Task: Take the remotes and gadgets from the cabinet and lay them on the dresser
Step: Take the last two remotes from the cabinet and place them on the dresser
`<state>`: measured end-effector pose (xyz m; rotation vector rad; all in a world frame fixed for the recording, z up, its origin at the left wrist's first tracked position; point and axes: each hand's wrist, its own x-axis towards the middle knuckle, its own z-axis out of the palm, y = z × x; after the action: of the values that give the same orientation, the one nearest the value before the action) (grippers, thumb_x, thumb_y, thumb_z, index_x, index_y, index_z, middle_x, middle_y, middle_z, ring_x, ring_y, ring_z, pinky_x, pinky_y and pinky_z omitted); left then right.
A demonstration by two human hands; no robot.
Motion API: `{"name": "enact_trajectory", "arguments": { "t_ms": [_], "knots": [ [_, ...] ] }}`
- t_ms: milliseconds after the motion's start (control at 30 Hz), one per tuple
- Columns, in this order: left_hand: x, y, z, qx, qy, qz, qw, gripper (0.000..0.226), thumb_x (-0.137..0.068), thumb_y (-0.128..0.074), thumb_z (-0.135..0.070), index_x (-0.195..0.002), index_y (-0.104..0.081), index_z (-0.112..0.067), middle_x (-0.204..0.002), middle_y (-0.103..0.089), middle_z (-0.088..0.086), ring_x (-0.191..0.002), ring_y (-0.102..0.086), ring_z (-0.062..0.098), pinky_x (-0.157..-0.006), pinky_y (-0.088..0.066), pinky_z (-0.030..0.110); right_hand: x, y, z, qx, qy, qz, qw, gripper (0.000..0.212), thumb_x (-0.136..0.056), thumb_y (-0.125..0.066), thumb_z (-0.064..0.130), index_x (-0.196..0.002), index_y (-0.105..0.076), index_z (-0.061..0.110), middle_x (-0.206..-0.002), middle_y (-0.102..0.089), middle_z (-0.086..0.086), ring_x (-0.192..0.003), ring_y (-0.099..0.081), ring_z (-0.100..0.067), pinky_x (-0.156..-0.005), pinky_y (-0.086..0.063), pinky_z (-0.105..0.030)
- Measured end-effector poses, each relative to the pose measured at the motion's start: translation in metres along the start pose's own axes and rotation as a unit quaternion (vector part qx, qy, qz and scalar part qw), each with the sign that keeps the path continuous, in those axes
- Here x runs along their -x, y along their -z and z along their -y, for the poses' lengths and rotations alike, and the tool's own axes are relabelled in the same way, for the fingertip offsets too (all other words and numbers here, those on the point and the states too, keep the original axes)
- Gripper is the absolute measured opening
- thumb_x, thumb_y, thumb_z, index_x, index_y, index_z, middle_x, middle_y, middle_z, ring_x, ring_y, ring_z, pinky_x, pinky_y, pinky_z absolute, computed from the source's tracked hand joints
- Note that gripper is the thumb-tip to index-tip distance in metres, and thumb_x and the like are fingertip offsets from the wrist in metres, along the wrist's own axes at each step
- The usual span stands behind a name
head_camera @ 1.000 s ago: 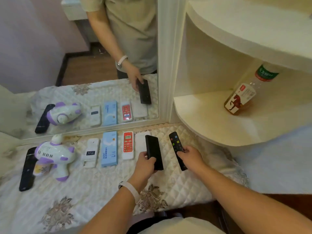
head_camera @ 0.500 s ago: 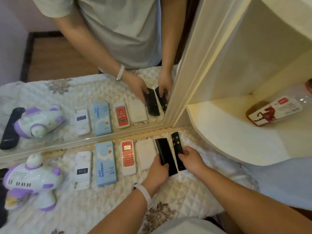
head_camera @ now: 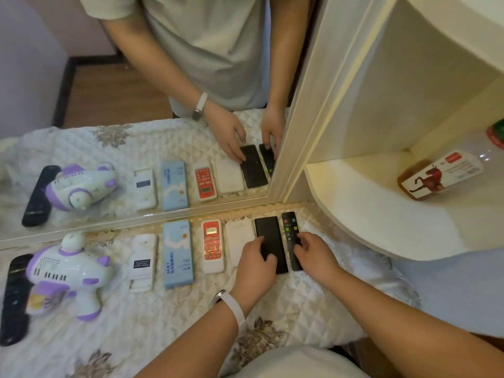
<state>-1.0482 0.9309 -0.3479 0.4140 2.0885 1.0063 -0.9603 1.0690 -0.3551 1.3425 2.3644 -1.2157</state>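
On the quilted dresser top (head_camera: pixel 169 320), a row of gadgets lies below the mirror. My left hand (head_camera: pixel 255 264) rests on a plain black slab device (head_camera: pixel 268 233) that lies flat on the cloth. My right hand (head_camera: pixel 316 256) holds a black remote with coloured buttons (head_camera: pixel 289 227) against the cloth, right beside the slab. To their left lie a white device (head_camera: pixel 240 236), a red-and-white remote (head_camera: pixel 212 245), a light blue box (head_camera: pixel 177 253) and a white gadget (head_camera: pixel 143 261). A purple-and-white toy gun (head_camera: pixel 68 274) and a long black remote (head_camera: pixel 13 298) lie at the far left.
A mirror (head_camera: pixel 136 105) stands behind the row and doubles everything. At the right, the cream cabinet shelf (head_camera: pixel 368 214) holds a bottle of amber drink (head_camera: pixel 441 175) lying on its side. Its curved edge overhangs the dresser's right end.
Both hands have lowered the black slab and the black remote onto the cloth, at the right end of the row. The camera has tipped down and come closer.
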Motion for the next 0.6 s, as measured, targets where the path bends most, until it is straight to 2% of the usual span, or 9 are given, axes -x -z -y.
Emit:
{"name": "enact_trajectory", "arguments": {
  "t_ms": [67, 200, 300, 433, 533, 600],
  "knots": [
    [0.008, 0.004, -0.004, -0.018, -0.013, -0.005, 1.0, 0.053, -0.091, -0.051, -0.022, -0.143, -0.041, -0.018, -0.142, -0.046, 0.001, -0.127, -0.048, 0.015, -0.105, -0.04, 0.03, 0.005, 0.003, 0.006, 0.035, 0.025, 0.003, 0.999, 0.04, -0.096, -0.05, 0.029, -0.134, -0.053, 0.017, -0.13, -0.053, -0.003, -0.115, -0.054, -0.019, -0.097, -0.046, -0.036],
    [0.023, 0.018, -0.008, -0.084, -0.062, -0.03, 0.994, 0.044, -0.094, -0.05, -0.021, -0.139, -0.048, -0.018, -0.139, -0.05, 0.0, -0.126, -0.047, 0.013, -0.1, -0.033, 0.02, 0.013, 0.01, 0.024, 0.105, 0.109, -0.001, 0.988, 0.041, -0.098, -0.049, 0.034, -0.134, -0.053, 0.015, -0.133, -0.053, -0.003, -0.119, -0.05, -0.021, -0.096, -0.044, -0.035],
    [0.039, 0.031, -0.01, -0.154, -0.096, -0.081, 0.98, 0.043, -0.095, -0.051, -0.025, -0.138, -0.049, -0.019, -0.139, -0.051, -0.001, -0.126, -0.046, 0.013, -0.1, -0.032, 0.02, 0.022, 0.016, 0.04, 0.172, 0.193, 0.008, 0.966, 0.045, -0.099, -0.046, 0.038, -0.139, -0.05, 0.017, -0.141, -0.049, 0.0, -0.13, -0.042, -0.019, -0.106, -0.038, -0.036],
    [0.07, 0.05, -0.006, -0.23, -0.1, -0.167, 0.954, 0.047, -0.094, -0.05, -0.034, -0.14, -0.047, -0.021, -0.141, -0.05, -0.003, -0.126, -0.046, 0.014, -0.104, -0.036, 0.029, 0.041, 0.023, 0.065, 0.253, 0.324, 0.006, 0.912, 0.048, -0.098, -0.041, 0.045, -0.14, -0.048, 0.022, -0.142, -0.047, 0.003, -0.132, -0.04, -0.02, -0.106, -0.038, -0.037],
    [0.105, 0.063, -0.001, -0.276, -0.091, -0.231, 0.929, 0.047, -0.092, -0.054, -0.034, -0.136, -0.052, -0.019, -0.134, -0.056, 0.001, -0.122, -0.052, 0.021, -0.1, -0.04, 0.034, 0.061, 0.023, 0.082, 0.3, 0.418, 0.022, 0.857, 0.052, -0.098, -0.037, 0.049, -0.144, -0.043, 0.024, -0.15, -0.041, 0.001, -0.137, -0.035, -0.022, -0.11, -0.033, -0.04],
    [0.131, 0.067, 0.004, -0.301, -0.075, -0.276, 0.91, 0.045, -0.089, -0.055, -0.036, -0.131, -0.057, -0.019, -0.129, -0.06, 0.005, -0.117, -0.056, 0.026, -0.096, -0.044, 0.038, 0.075, 0.021, 0.093, 0.317, 0.483, 0.027, 0.816, 0.055, -0.096, -0.034, 0.051, -0.141, -0.046, 0.022, -0.147, -0.044, -0.002, -0.134, -0.04, -0.024, -0.107, -0.036, -0.042]
  ]
}}
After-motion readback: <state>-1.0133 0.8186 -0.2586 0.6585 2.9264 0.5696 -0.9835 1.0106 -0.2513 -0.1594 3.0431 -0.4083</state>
